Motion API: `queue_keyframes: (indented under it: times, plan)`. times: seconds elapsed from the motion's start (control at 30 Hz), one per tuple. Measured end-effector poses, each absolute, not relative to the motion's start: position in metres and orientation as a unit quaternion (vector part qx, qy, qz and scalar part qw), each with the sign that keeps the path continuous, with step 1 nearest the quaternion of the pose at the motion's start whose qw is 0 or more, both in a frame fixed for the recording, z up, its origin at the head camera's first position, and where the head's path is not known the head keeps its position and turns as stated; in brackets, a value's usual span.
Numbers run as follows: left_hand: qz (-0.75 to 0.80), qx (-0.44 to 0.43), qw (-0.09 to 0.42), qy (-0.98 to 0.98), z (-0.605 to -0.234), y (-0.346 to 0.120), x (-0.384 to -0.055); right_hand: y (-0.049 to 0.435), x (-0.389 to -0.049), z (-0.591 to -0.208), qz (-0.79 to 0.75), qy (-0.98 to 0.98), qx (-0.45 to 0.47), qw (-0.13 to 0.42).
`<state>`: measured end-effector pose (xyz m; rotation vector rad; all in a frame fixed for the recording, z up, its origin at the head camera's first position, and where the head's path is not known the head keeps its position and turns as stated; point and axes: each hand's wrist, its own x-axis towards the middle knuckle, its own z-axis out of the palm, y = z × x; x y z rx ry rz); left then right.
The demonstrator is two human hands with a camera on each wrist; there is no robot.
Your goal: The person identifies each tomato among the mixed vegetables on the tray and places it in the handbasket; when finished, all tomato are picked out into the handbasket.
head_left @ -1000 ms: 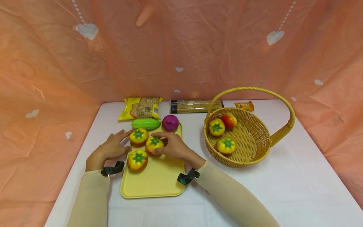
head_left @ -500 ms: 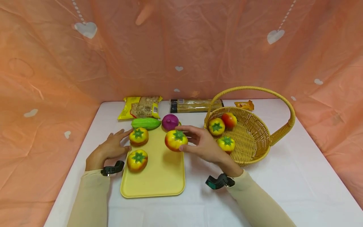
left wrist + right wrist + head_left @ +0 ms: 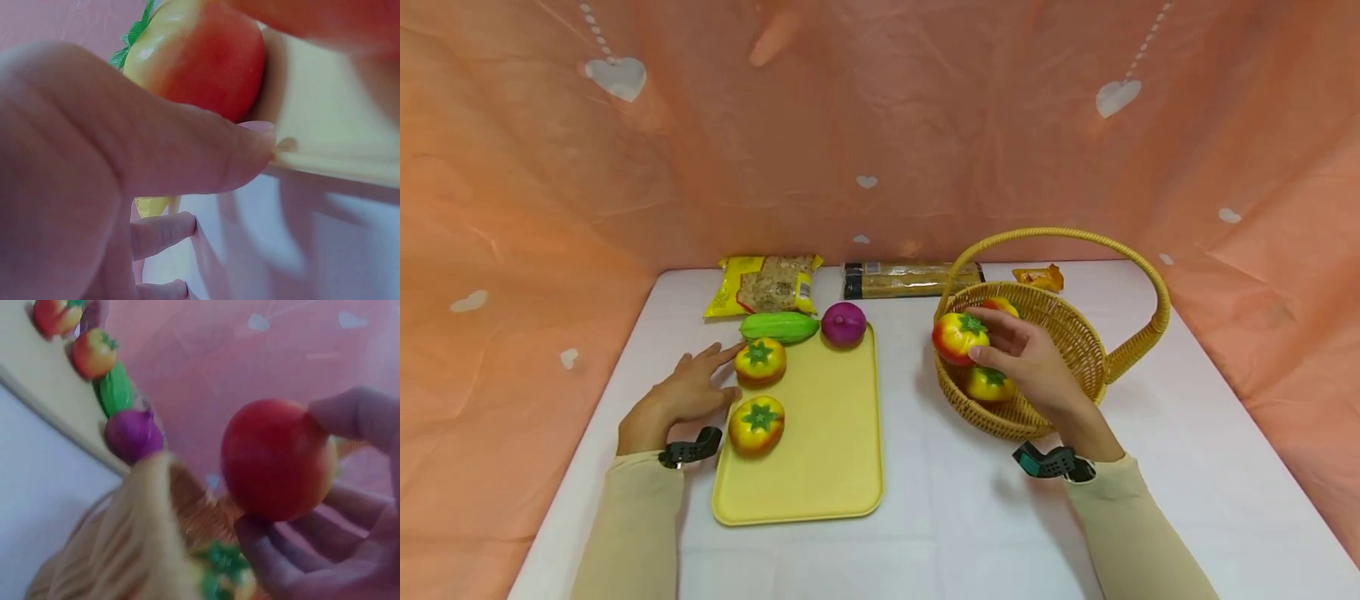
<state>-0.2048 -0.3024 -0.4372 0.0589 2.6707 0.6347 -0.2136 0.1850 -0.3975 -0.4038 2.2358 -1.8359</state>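
My right hand [image 3: 1033, 362] holds a yellow-red toy tomato [image 3: 957, 340] with a green star-shaped top, pinched between thumb and fingers over the left side of the wicker basket [image 3: 1086, 354]. The right wrist view shows this tomato's red underside. Below and behind it in the basket lie a toy tomato [image 3: 989, 386] and a partly hidden red-yellow one [image 3: 1002, 305]. Two more, a far tomato [image 3: 761, 362] and a near tomato [image 3: 757, 426], sit along the left side of the yellow tray [image 3: 831, 450]. My left hand [image 3: 685, 392] rests at that tray's left edge, its thumb [image 3: 237, 156] at the rim.
A green toy gourd [image 3: 779, 327] and a purple toy onion [image 3: 843, 325] lie at the tray's far end. Behind stand a yellow bag [image 3: 767, 286], a long clear-wrapped pack [image 3: 910, 281] and a small orange packet [image 3: 1040, 277]. The basket's tall handle [image 3: 1060, 233] arches over it.
My right hand has taken the tomato from the tray, lifted it and carried it rightward to above the basket. The left hand has stayed at the tray's edge.
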Motion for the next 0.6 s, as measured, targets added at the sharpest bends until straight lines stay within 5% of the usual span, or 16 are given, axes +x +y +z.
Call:
queue_keyframes:
  times: [0.27, 0.6]
  plan:
    - [0.225, 0.022, 0.200, 0.953, -0.436, -0.302, -0.204, 0.207, -0.211, -0.405, -0.518, 0.837, -0.124, 0.130]
    - [0.239, 0.015, 0.203, 0.949, -0.435, -0.302, -0.204, 0.202, -0.209, -0.405, -0.421, 0.884, -0.189, 0.080]
